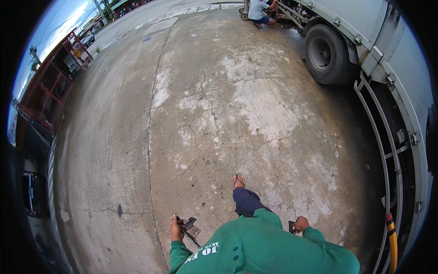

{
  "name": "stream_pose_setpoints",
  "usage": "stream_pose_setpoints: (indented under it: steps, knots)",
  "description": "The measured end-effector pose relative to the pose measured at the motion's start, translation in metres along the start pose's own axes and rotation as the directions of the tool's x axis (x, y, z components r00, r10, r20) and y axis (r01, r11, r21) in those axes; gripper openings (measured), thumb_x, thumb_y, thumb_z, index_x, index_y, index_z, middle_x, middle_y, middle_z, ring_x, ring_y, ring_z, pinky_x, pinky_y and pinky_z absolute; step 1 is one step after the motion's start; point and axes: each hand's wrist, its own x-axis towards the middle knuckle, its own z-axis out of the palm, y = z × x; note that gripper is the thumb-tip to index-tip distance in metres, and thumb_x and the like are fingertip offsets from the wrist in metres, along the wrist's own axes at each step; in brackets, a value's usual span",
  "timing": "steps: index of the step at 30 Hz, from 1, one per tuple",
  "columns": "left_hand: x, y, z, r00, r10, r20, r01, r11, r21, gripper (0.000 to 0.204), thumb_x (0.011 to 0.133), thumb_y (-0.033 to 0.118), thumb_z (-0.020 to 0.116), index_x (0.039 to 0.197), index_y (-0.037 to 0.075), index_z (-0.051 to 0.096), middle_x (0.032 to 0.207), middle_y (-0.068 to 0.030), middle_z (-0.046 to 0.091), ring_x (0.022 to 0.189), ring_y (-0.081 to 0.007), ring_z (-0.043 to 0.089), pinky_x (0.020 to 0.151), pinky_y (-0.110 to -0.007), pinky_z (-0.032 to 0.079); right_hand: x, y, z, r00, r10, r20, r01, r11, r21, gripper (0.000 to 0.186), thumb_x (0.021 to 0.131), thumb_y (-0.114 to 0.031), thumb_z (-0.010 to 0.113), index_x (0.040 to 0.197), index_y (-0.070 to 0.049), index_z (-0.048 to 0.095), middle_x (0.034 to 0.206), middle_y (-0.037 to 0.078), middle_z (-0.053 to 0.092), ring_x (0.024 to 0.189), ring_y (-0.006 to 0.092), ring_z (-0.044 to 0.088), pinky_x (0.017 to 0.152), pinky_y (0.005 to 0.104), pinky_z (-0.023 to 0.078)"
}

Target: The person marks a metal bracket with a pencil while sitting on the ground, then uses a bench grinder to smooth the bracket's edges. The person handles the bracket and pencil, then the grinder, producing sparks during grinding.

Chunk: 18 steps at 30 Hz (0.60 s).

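My left hand [176, 229], low and left of my body, is closed around a dark, long, thin tool with a flat piece [190, 223] beside it; their exact kind is too small to make out. On the other side, my right hand [301, 223] grips a small dark flat piece [291, 226], whose kind I cannot tell. Both hands hang near my green shirt [264, 242], well apart from each other. One foot [238, 181] in a sandal shows ahead of me on the stained concrete [205, 137].
A white truck [410, 91] stands along the right, with a large wheel [323, 54] and a metal side rail [381, 132]. Another person [260, 10] crouches at its far end. A yellow pole [392, 242] rises at lower right. Red metal framework [50, 89] lines the left.
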Motion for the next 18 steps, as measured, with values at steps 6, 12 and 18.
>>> stream_pose_setpoints:
  steps: [6, 12, 18]
  knots:
    - [0.108, 0.099, 0.108, 0.951, -0.246, -0.190, 0.228, 0.967, -0.110, 0.074, 0.091, 0.068, 0.060, 0.133, 0.008, 0.049, 0.098, -0.0171, 0.062, 0.066, -0.0266, 0.055, 0.058, -0.043, 0.049, 0.108, -0.371, -0.189, 0.938, -0.229, -0.262, 0.163, 0.954, -0.251, 0.028, 0.079, -0.016, 0.067, 0.102, 0.000, 0.074, 0.109, 0.026, 0.071, 0.105, 0.0423, 0.068, 0.090, 0.0495, 0.055]
    - [0.245, 0.204, 0.237, 0.926, -0.279, -0.255, 0.262, 0.960, -0.097, 0.070, 0.091, 0.070, 0.058, 0.124, 0.009, 0.053, 0.092, -0.0167, 0.060, 0.069, -0.0311, 0.054, 0.065, -0.049, 0.051, 0.194, -0.732, -0.366, 0.727, -0.587, -0.355, 0.651, 0.754, 0.088, 0.024, 0.078, -0.017, 0.077, 0.083, 0.000, 0.061, 0.072, 0.018, 0.068, 0.063, 0.0312, 0.070, 0.063, 0.0424, 0.054]
    - [0.446, 0.385, 0.381, 0.937, -0.268, -0.222, 0.262, 0.963, -0.058, 0.076, 0.090, 0.072, 0.057, 0.120, 0.002, 0.057, 0.087, -0.0162, 0.061, 0.066, -0.0269, 0.055, 0.062, -0.042, 0.049, 0.340, -0.943, -0.428, 0.783, -0.511, -0.356, 0.569, 0.819, 0.076, 0.023, 0.073, -0.020, 0.076, 0.080, -0.001, 0.064, 0.079, 0.021, 0.069, 0.079, 0.0370, 0.070, 0.070, 0.0457, 0.054]
